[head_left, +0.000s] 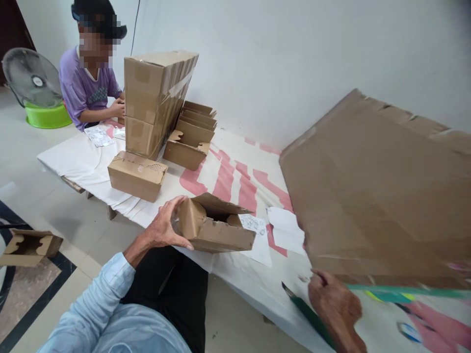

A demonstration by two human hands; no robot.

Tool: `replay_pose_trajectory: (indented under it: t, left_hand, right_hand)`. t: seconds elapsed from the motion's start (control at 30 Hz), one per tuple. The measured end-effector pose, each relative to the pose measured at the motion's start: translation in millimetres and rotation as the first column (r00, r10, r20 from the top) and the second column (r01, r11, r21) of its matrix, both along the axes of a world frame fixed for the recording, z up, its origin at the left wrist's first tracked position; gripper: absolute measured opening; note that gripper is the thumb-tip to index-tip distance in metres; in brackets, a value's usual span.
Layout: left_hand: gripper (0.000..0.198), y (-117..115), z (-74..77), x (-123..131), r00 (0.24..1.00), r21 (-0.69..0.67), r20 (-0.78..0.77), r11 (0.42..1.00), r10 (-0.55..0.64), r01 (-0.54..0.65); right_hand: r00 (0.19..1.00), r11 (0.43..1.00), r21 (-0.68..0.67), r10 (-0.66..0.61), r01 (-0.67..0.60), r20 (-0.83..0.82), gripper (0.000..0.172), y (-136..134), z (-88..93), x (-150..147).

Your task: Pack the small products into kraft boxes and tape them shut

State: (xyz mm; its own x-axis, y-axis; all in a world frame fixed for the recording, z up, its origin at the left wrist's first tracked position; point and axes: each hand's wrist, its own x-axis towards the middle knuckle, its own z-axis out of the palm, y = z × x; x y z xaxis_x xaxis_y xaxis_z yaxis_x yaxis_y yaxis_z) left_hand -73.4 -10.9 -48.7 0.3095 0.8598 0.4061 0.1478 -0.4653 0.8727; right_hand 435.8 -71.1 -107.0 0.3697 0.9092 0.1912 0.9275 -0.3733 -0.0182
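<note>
My left hand [164, 228] grips the end of a small open cardboard box [217, 228] that lies on its side at the table's near edge, its flaps loose. My right hand [333, 301] is closed at the lower edge of a large flat cardboard sheet [379, 191], fingers curled under or against it; whether it truly grips the sheet is hard to see. A paper leaflet [257, 235] lies beside the box, with another white sheet [285, 228] to its right.
A low table under a white and pink cloth [228, 176] carries a closed small box [137, 175], a tall stack of cartons [156, 100] and nested open boxes [191, 135]. A person in purple [86, 88] sits at the far end. A fan [32, 78] and an open floor box [29, 246] are at the left.
</note>
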Motion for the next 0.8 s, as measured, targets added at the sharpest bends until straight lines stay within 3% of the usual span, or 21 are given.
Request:
replay_pose_trajectory:
  t: [0.07, 0.13, 0.23, 0.3, 0.37, 0.5, 0.67, 0.8]
  left_hand:
    - [0.139, -2.0, 6.0, 4.0, 1.0, 0.006, -0.005, 1.0, 0.004, -0.004]
    - [0.138, -3.9, 13.0, 8.2, 1.0, 0.003, -0.018, 1.0, 0.007, -0.007]
    - [0.138, -6.2, 23.6, 15.5, 0.999, 0.011, -0.051, 1.0, 0.003, -0.002]
    - [0.138, -7.3, 29.5, 20.9, 0.997, 0.028, -0.071, 1.0, -0.001, 0.003]
    - [0.137, -8.0, 33.0, 25.1, 0.996, 0.057, -0.092, 0.998, -0.017, 0.022]
    - [0.139, -5.4, 28.9, 23.4, 0.986, 0.116, -0.15, 0.989, -0.07, 0.088]
    - [0.142, 4.5, 10.1, 7.2, 0.973, 0.015, -0.21, 0.995, -0.092, 0.097]
    - [0.133, 7.9, 1.3, 1.0, 0.974, -0.009, -0.2, 0.994, -0.107, 0.108]
  right_hand:
    - [0.973, 0.986, 0.154, -0.019, 0.055, -0.229, 0.043, 7.0, 12.9, -29.2]
    - [0.911, 0.932, 0.362, 0.171, -0.025, -0.376, 0.038, 12.8, 30.9, -64.8]
    - [0.783, 0.73, 0.621, 0.551, -0.285, -0.288, 0.031, 17.5, 62.7, -120.7]
    - [0.671, 0.598, 0.647, 0.72, -0.473, -0.176, 0.03, 18.5, 80.8, -152.9]
    - [0.581, 0.533, 0.613, 0.801, -0.583, -0.145, 0.03, 19.0, 92.0, -176.8]
    - [0.51, 0.528, 0.59, 0.833, -0.611, -0.216, 0.01, 19.4, 95.6, -196.2]
    - [0.491, 0.515, 0.606, 0.842, -0.606, -0.225, 0.015, 16.4, 94.2, -191.6]
    - [0.501, 0.493, 0.617, 0.847, -0.614, -0.178, 0.014, 17.1, 96.2, -187.0]
